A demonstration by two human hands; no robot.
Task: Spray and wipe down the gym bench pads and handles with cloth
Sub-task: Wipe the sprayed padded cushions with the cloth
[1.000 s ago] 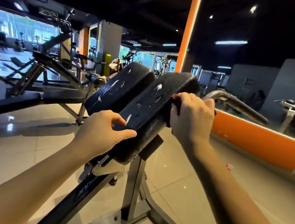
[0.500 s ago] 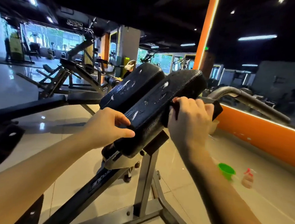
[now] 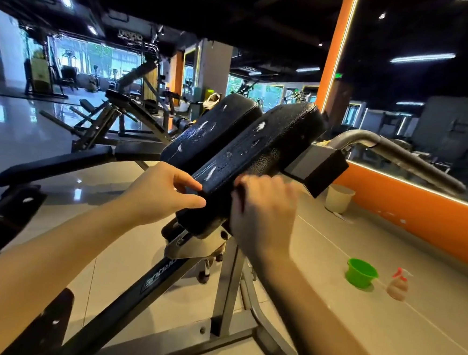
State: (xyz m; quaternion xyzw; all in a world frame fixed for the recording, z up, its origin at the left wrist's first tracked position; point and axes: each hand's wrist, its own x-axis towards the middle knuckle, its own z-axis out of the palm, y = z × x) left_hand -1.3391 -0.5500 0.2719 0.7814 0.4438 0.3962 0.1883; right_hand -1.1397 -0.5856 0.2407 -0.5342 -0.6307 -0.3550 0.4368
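Left hand (image 3: 161,192): thumb and fingers loosely curled, tips touching the near left edge of the right pad; clamped on nothing.
Right hand (image 3: 263,213): blurred, fingers curled against the right side of the same pad near its lower end; whether it grips a cloth cannot be told.
Right pad (image 3: 257,156): black, tilted up and away, speckled with white spray streaks and droplets; between the two hands.
Left pad (image 3: 211,130): black, parallel and just beside the right pad, also streaked white.
Frame (image 3: 227,283): grey upright post and slanted rail below the pads, standing on the tiled floor (image 3: 383,329).
Bracket (image 3: 316,167): dark box at the right pad's far side, carrying the handle.
Handle (image 3: 397,155): curved grey bar reaching right from the bracket.
Bowl (image 3: 361,272): green, on the floor right of the frame.
Spray bottle (image 3: 398,284): red-topped, just beside the bowl.
Bin (image 3: 337,198): pale, against the orange wall (image 3: 420,220).
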